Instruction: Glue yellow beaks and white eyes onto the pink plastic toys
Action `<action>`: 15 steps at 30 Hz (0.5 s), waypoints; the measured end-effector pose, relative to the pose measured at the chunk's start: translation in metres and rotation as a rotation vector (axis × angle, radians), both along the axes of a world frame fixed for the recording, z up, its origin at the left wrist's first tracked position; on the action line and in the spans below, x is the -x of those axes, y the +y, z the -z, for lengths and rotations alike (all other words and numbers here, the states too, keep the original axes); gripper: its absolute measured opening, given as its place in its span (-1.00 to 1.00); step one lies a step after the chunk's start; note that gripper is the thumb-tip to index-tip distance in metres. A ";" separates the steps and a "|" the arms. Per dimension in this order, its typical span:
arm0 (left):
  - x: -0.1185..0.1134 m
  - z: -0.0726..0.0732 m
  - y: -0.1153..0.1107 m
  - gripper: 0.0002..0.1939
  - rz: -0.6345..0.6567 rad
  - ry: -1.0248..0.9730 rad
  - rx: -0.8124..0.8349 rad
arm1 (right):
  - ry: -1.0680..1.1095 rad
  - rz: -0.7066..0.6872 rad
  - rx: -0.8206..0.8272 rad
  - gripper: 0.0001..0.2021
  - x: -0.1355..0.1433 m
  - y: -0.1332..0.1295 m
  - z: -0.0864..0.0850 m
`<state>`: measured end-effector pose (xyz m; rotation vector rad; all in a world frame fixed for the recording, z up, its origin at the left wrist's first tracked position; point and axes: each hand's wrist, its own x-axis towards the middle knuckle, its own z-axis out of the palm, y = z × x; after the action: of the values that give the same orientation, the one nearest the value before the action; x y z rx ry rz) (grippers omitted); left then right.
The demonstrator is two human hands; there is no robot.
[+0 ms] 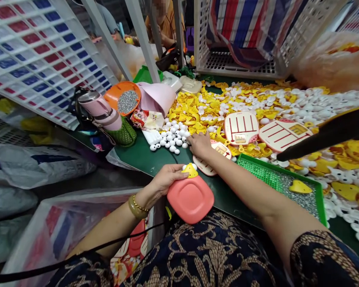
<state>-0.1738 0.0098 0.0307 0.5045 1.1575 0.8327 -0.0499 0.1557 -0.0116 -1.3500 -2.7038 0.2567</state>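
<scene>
My left hand point(164, 181) is closed on a coral plastic toy casing point(190, 199), a rounded square with a recessed middle. At its top edge, a yellow face piece point(190, 170) with two white eyes sits under my thumb and fingers. My right hand point(201, 146) reaches over the table, palm down and fingers bent together, at the edge of a heap of white eye balls point(175, 135). What those fingertips hold, if anything, is hidden. Beneath the right wrist lies a cream casing point(208, 165) with red lines. Two similar cream casings point(241, 126) point(284, 133) rest farther right.
Loose yellow and white parts point(197, 107) cover the table's back and right. A green tray point(257, 173) holds small metal pieces, as does an orange bowl point(122, 97). A pink bottle point(100, 109) stands left. A dark bar point(326, 131) juts in from the right. A lined crate point(44, 235) stands below.
</scene>
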 end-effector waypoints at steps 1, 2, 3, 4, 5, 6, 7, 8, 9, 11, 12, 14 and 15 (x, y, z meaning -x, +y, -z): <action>-0.002 0.000 0.001 -0.58 0.006 0.002 -0.011 | -0.003 0.000 -0.006 -0.66 -0.002 0.001 0.000; -0.004 0.000 0.002 -0.58 0.012 0.003 -0.025 | -0.005 0.001 -0.011 -0.66 -0.003 0.001 0.000; -0.006 0.001 0.003 -0.58 0.016 0.000 -0.039 | -0.006 0.005 -0.014 -0.65 -0.003 0.001 0.000; -0.008 0.001 0.004 -0.58 0.021 -0.003 -0.053 | -0.005 0.011 -0.017 -0.66 -0.003 0.001 -0.001; -0.011 0.002 0.005 -0.56 0.027 -0.005 -0.067 | -0.002 0.022 -0.019 -0.66 -0.003 0.001 -0.001; -0.013 0.003 0.006 -0.55 0.034 -0.004 -0.080 | 0.003 0.037 -0.021 -0.67 -0.004 0.002 -0.002; -0.015 0.004 0.007 -0.54 0.039 0.000 -0.094 | 0.010 0.056 -0.024 -0.68 -0.005 0.003 -0.002; -0.017 0.006 0.008 -0.53 0.041 0.008 -0.108 | 0.014 0.076 -0.028 -0.69 -0.008 0.006 -0.003; -0.018 0.008 0.008 -0.52 0.041 0.019 -0.123 | 0.028 0.103 -0.036 -0.69 -0.013 0.010 -0.003; -0.022 0.011 0.008 -0.52 0.044 0.041 -0.148 | 0.119 0.200 -0.078 -0.67 -0.029 0.022 -0.006; -0.023 0.011 0.008 -0.52 0.051 0.051 -0.163 | 0.206 0.279 -0.128 -0.65 -0.039 0.029 -0.008; -0.026 0.009 0.005 -0.53 0.093 0.078 -0.213 | 0.455 0.451 -0.290 -0.61 -0.065 0.035 -0.013; -0.027 0.006 0.003 -0.54 0.123 0.099 -0.248 | 0.592 0.516 -0.393 -0.60 -0.079 0.032 -0.016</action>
<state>-0.1465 0.0124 0.0250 0.8217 1.1068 0.8567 0.0296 0.1878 0.0040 -1.4853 -1.7507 0.0528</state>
